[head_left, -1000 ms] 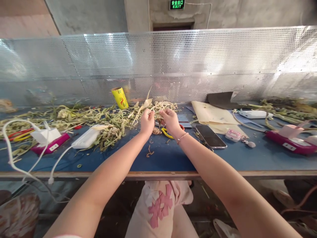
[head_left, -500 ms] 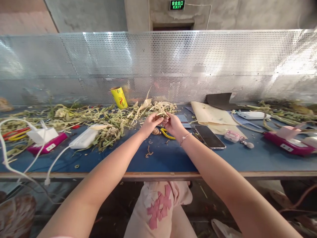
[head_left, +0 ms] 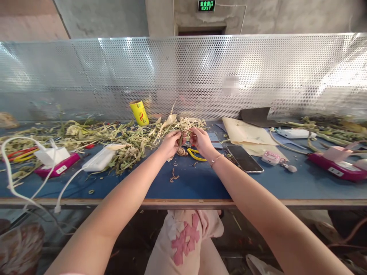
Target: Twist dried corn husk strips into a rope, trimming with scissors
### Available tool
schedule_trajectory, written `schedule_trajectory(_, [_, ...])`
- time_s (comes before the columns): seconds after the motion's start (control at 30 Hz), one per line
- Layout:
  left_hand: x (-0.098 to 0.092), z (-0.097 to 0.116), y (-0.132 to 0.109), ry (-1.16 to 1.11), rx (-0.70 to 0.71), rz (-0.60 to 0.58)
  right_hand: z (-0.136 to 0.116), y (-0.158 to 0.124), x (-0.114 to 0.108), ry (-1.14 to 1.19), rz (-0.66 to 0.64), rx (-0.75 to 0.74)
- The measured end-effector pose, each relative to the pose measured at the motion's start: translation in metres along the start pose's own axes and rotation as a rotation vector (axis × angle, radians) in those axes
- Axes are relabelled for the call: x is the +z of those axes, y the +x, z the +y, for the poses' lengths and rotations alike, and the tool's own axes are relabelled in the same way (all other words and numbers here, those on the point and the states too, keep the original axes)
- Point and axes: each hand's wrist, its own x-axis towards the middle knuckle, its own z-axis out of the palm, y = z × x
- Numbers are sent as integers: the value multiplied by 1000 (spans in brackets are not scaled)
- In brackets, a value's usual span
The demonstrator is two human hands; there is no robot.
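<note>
At the middle of the table, my left hand has its fingers closed around a dried greenish leaf, and a pale bit shows below the palm. My right hand, with a bracelet at the wrist, faces it across a small gap. Its thumb and fingertips are pinched together; whatever they hold is too small to make out against the withered leaves behind. Just under both hands lie a small coil of brown twine and a yellow-handled tool, its working end hidden. Short twine scraps lie nearer the edge.
Withered stems spread across the left. A yellow cardboard tube stands by the perforated metal screen. Rightward are a phone, brown paper, a pink case and a magenta power strip. White cables hang over the left edge.
My hands were together at the fingertips and are now slightly apart. The left has turned and drawn a little lower, showing the greenish leaf. The view has shifted slightly.
</note>
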Motion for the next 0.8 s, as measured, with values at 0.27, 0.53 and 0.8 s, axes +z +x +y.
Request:
schedule_trajectory(0.27, [2, 4, -3, -16, -58, -9, 5, -2, -2, -45, -166, -1])
schedule_trajectory(0.53, [1, 2, -3, -73, -79, -69, 8, 5, -4, -73, -104, -57])
schedule_trajectory(0.8, [-2, 1, -2, -97, -99, -90, 7, 4, -7, -203, -230, -197])
